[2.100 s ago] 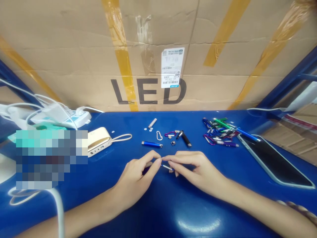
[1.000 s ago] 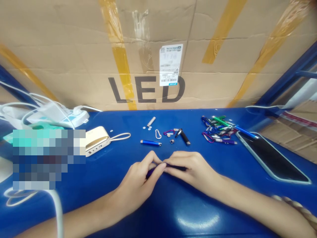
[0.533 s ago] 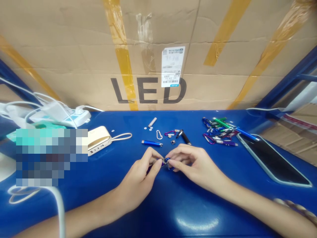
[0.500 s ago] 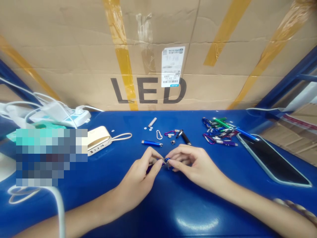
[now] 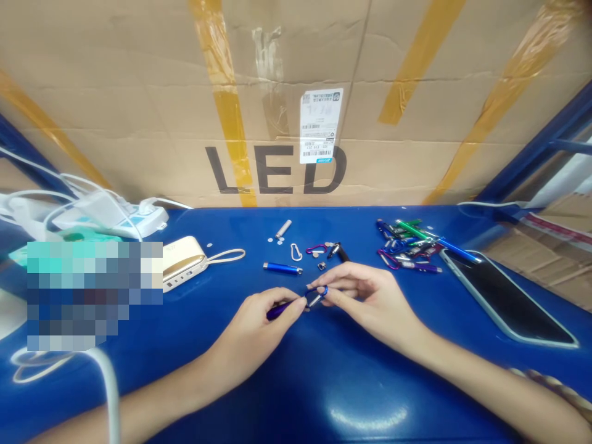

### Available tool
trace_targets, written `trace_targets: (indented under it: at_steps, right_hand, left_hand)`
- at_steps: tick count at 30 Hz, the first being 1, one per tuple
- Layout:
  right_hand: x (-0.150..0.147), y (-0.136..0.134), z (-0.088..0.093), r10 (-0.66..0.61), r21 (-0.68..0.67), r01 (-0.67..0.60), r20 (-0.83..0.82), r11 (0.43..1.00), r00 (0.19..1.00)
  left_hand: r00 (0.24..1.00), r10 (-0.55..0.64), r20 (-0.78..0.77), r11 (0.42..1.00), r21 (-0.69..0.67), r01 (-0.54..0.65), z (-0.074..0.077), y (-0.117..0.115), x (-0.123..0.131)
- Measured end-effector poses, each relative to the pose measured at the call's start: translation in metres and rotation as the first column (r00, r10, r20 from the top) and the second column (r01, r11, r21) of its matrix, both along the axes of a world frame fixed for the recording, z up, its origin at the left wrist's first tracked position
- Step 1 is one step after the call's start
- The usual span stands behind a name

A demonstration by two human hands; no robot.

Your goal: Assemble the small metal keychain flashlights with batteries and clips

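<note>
Between thumb and fingers, my left hand (image 5: pixel 259 327) is closed on a dark purple mini flashlight (image 5: pixel 278 310), its far end hidden by the thumb. A blue carabiner (image 5: pixel 326 290) meets the flashlight's tip, and my right hand (image 5: pixel 370 296) pinches its outer end. Whether the two are hooked together is too small to tell. Beyond the hands lie a blue mini flashlight (image 5: pixel 282 269), a silver one (image 5: pixel 283 229), a white carabiner (image 5: pixel 296 252), a purple carabiner (image 5: pixel 316 249) and a small metal piece (image 5: pixel 322 266). A black flashlight (image 5: pixel 343 253) is partly behind my right fingers.
A pile of colourful flashlights with carabiners (image 5: pixel 407 246) sits to the right, beside a phone (image 5: pixel 509 296). On the left are a cream power bank (image 5: pixel 185 259), a white power strip (image 5: pixel 143 221) and cables. A large cardboard box (image 5: pixel 161 92) stands along the back of the blue table (image 5: pixel 296 394).
My right hand has shifted slightly right, and the blue carabiner now shows more fully between my hands. More of the purple flashlight shows in my left hand.
</note>
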State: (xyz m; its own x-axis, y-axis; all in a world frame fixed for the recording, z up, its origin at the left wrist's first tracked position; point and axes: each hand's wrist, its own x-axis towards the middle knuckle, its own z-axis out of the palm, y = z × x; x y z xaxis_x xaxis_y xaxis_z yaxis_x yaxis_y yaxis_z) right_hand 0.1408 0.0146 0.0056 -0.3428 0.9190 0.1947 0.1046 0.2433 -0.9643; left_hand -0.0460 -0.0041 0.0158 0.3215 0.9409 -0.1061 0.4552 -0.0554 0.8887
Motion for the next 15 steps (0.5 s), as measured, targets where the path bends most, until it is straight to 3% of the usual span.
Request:
trace_targets:
  at_steps: [4,9,15]
  right_hand:
    - [0.0013,0.0016,-0.001,0.017,0.077,-0.02,0.046,0.997,0.999]
    - [0.0005,0.0004,0.0009,-0.01,0.232,-0.026,0.151,0.972,0.988]
    - [-0.0017,-0.0034,-0.0024,0.01,0.309,-0.09,0.251,0.947,0.968]
  left_hand:
    - [0.995,-0.052,0.086,0.998,-0.016,0.054,-0.0022,0.0064,-0.0044]
    - [0.985,0.008,0.171,0.997,-0.083,0.006,-0.0041,0.0077,-0.0054]
    - [0.996,0.052,0.072,0.996,0.073,-0.057,-0.0018,0.0057,-0.0047]
